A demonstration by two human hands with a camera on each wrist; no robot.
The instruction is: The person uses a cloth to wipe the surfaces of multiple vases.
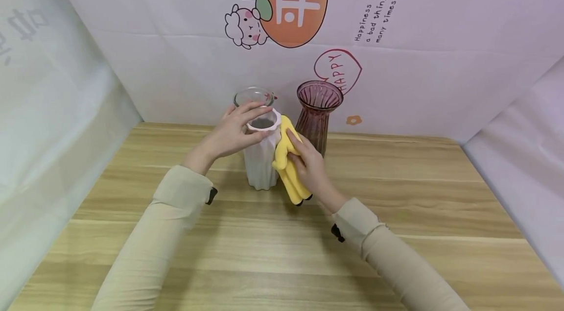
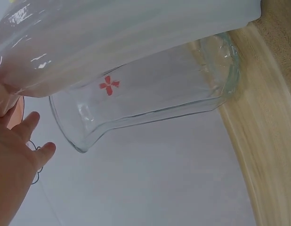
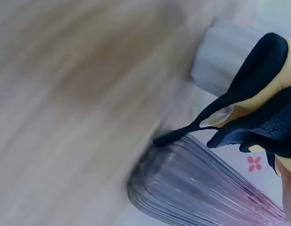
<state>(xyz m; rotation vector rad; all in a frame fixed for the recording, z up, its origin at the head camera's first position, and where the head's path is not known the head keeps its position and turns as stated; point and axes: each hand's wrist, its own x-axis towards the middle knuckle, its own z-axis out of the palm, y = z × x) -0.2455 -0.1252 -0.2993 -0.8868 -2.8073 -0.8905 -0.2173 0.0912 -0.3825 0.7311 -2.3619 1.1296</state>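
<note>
A white fluted vase (image 1: 262, 171) with a pinkish rim stands upright toward the back of the table. My left hand (image 1: 233, 130) holds it by the top, thumb on the near side and fingers across the far rim. A yellow cloth (image 1: 291, 181) with black edging is gripped in my right hand (image 1: 312, 166) and lies against the vase's right side. In the right wrist view the cloth's black edge (image 3: 258, 127) hangs down, and the fingers are mostly hidden. Behind the white vase is a clear glass vase (image 2: 150, 96).
A purple ribbed glass vase (image 1: 315, 127) stands just behind my right hand. The wooden table (image 1: 264, 252) meets a printed white backdrop (image 1: 185, 66) close behind the vases. White sheeting (image 1: 57, 120) also hangs at both sides.
</note>
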